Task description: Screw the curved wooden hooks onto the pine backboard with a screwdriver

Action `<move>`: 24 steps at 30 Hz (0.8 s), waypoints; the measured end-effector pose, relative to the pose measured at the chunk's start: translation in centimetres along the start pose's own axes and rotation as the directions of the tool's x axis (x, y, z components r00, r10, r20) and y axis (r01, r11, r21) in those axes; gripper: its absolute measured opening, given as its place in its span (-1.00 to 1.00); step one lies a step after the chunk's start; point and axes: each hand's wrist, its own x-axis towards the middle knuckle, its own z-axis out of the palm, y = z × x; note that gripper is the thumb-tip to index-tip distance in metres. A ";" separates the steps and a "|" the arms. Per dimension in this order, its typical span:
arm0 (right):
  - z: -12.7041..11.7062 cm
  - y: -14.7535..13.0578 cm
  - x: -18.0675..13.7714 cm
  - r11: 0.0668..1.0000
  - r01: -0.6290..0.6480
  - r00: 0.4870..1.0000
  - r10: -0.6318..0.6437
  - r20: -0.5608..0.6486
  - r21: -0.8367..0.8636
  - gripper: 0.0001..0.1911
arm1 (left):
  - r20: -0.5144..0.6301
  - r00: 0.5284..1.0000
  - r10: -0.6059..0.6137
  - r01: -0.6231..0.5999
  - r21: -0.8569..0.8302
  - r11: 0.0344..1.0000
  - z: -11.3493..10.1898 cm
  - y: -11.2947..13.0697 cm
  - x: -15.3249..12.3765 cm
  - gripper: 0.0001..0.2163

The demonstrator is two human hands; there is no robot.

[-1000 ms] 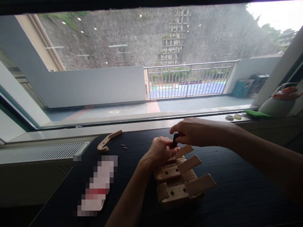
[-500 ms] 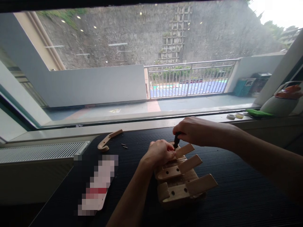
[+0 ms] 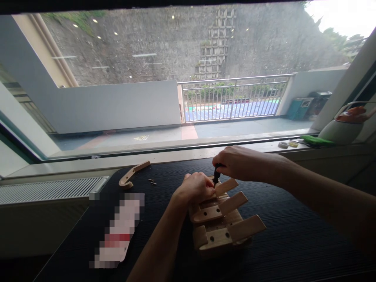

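A wooden rack board lies on the dark table with three wooden hooks across it. My right hand is closed round the black handle of a screwdriver, whose tip points down at the farthest hook. Closed against that same hook, my left hand has its fingertips beside the screwdriver's tip; they hide the hook's left part. Dark screw holes show in the middle hook and the nearest hook. Left of the hands lie a loose wooden hook and a few small screws.
A blurred pinkish-white packet lies on the left of the black table. Behind the table runs a windowsill with tape rolls, a green cloth and a white watering can. A radiator stands left.
The whole view has shifted slightly, so things appear a little farther left. Both hands keep their places at the farthest hook, the screwdriver still in my right hand.
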 end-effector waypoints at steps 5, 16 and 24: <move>0.0 -0.6 0.1 0.999 -0.024 1.000 0.024 -0.001 -0.041 -0.79 | 0.002 1.000 -0.010 0.010 0.031 0.999 0.3 -0.3 0.4 -0.77; -0.1 -0.9 0.7 0.999 -0.032 0.999 0.032 0.014 -0.040 -0.78 | 0.096 0.995 0.003 -0.017 0.141 0.990 -0.7 0.5 0.8 -0.81; -0.4 -1.1 0.6 0.998 -0.050 0.999 0.051 0.013 -0.046 -0.78 | 0.074 0.997 0.030 -0.038 0.121 0.992 -0.6 0.2 1.2 -0.81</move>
